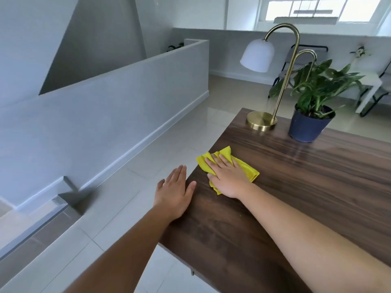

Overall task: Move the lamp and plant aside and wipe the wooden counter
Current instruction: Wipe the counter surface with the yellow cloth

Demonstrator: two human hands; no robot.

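Observation:
A dark wooden counter (296,197) fills the right half of the view. My right hand (227,177) lies flat on a crumpled yellow cloth (249,171) near the counter's left edge, pressing it onto the wood. My left hand (174,192) rests with fingers spread on the left edge of the counter, holding nothing. At the counter's far end stands a brass lamp (261,120) with a curved neck and a white shade. Right beside it is a green plant in a dark blue pot (306,129).
A pale tiled floor (169,132) lies left of the counter, bounded by a low grey wall (127,102). White chairs (370,85) stand beyond the plant under a bright window.

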